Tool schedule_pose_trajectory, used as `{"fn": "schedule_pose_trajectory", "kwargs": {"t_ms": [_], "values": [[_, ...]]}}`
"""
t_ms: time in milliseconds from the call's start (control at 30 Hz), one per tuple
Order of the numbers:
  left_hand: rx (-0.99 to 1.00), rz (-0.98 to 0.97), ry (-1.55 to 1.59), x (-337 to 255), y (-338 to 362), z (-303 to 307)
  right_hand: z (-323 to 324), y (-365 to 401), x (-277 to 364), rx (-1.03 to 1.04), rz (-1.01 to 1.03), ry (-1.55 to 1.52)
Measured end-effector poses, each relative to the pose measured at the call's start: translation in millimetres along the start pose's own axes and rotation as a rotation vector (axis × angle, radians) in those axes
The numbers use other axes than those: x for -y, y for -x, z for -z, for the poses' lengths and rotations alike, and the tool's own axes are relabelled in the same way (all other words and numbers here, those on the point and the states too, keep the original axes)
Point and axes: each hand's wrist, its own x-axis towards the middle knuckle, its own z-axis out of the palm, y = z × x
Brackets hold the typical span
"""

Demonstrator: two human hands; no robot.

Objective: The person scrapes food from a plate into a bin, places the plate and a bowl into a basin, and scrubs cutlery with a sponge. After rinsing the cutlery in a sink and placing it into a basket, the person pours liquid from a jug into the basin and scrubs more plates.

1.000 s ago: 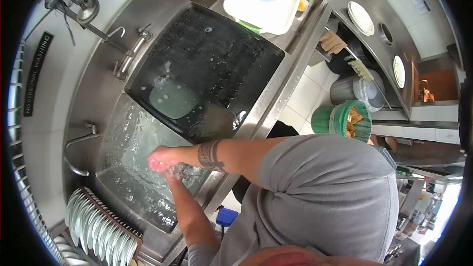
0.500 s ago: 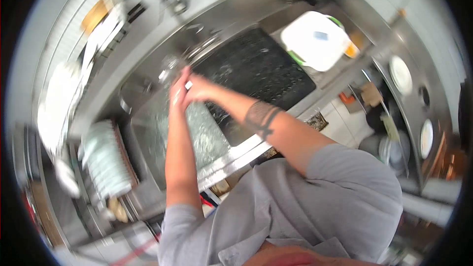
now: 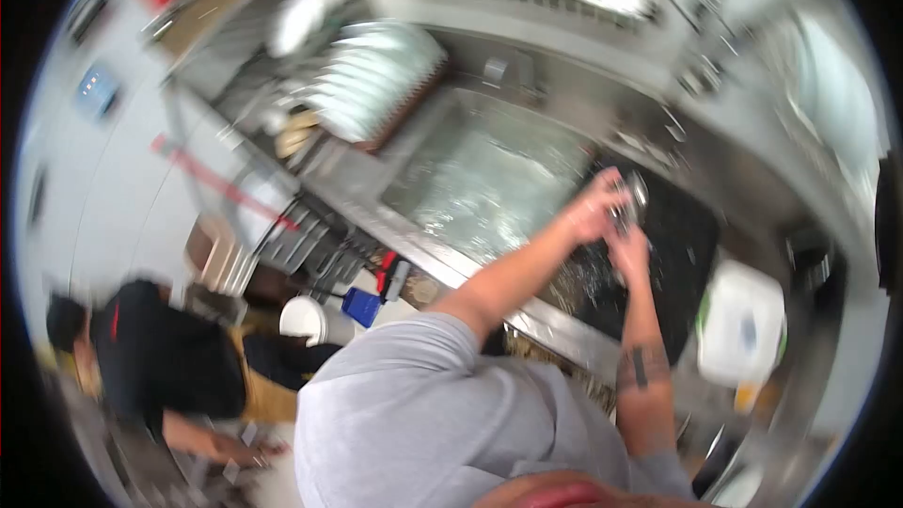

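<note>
My left hand (image 3: 594,209) and my right hand (image 3: 628,246) are close together over the sink. Between them is a shiny metal thing (image 3: 637,196), too blurred to name. The fingers of both hands curl around it, the left at its upper side and the right from below. Beneath the hands lies a wet black surface (image 3: 673,216) in the right half of the sink. To the left of the hands, clear water (image 3: 494,179) fills the other basin. A faucet (image 3: 649,146) stands at the sink's back edge, just beyond the hands.
A rack of white plates (image 3: 376,80) stands left of the basin. On the right sits a white plastic container (image 3: 743,325). A co-worker in black (image 3: 165,348) bends down at lower left. A white bucket (image 3: 306,320) and blue dustpan (image 3: 360,306) are below the counter.
The view has turned, bringing the co-worker and floor area into sight. My hands have moved from beside the water-filled basin's back edge to over the black surface.
</note>
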Motion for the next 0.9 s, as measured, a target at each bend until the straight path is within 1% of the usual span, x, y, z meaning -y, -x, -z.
{"fn": "schedule_pose_trajectory", "kwargs": {"t_ms": [33, 67, 100, 133, 167, 233, 267, 300, 367, 400, 433, 467, 533, 567, 600, 633, 667, 700, 767, 833, 900], "values": [[-0.07, -0.139, 0.139, -5, 11, -3, -14, -15, -32, 0.005, 0.195, 0.08], [-0.041, -0.083, 0.214, -3, 5, 22, -28, -31, -63, -0.007, 0.391, 0.158], [-0.044, 0.008, 0.029, 5, -1, 45, -29, -8, -32, 0.132, 0.106, 0.124], [-0.25, -0.045, -0.206, 7, 11, 40, -37, -1, -26, 0.202, 0.066, 0.106], [-0.328, -0.018, -0.454, 3, 21, 46, -44, 3, -12, 0.328, -0.053, 0.03], [-0.335, -0.183, -0.686, -1, 25, 76, -73, 7, 3, 0.398, -0.124, -0.247], [-0.339, -0.204, -0.694, -22, 29, 83, -86, 7, 13, 0.409, -0.113, -0.27], [-0.279, -0.222, -0.718, -38, 35, 92, -98, 7, 19, 0.416, -0.115, -0.296], [-0.17, -0.266, -0.786, -64, 51, 115, -122, 5, 37, 0.436, -0.024, -0.335], [-0.111, -0.279, -0.821, -83, 50, 132, -130, 0, 48, 0.479, -0.035, -0.318], [-0.034, -0.32, -1.06, -110, 51, 149, -139, -6, 59, 0.523, -0.044, -0.301], [0.037, -0.384, -1.29, -138, 51, 165, -143, -6, 80, 0.567, 0.015, -0.302], [-0.035, -0.191, -0.642, -181, 82, 161, -147, -6, 117, 0.579, 0.068, -0.196], [0.077, -0.097, -0.395, -199, 90, 162, -150, -7, 139, 0.654, 0.057, -0.192], [0.136, -0.073, -0.283, -211, 91, 165, -153, -16, 142, 0.701, 0.04, -0.197], [0.194, -0.106, -0.234, -217, 95, 165, -153, -15, 149, 0.76, -0.063, -0.322], [0.26, -0.106, -0.192, -224, 100, 159, -153, -12, 160, 0.816, -0.066, -0.384], [0.346, -0.164, -0.196, -228, 108, 152, -153, -6, 163, 0.803, -0.073, -0.382], [0.403, -0.237, -0.181, -232, 116, 144, -155, -6, 177, 0.877, -0.1, -0.452], [0.39, -0.25, -0.162, -233, 125, 137, -158, -9, 176, 0.905, -0.093, -0.483], [0.362, -0.254, -0.134, -234, 132, 135, -158, -10, 176, 1.002, -0.127, -0.558]]}}
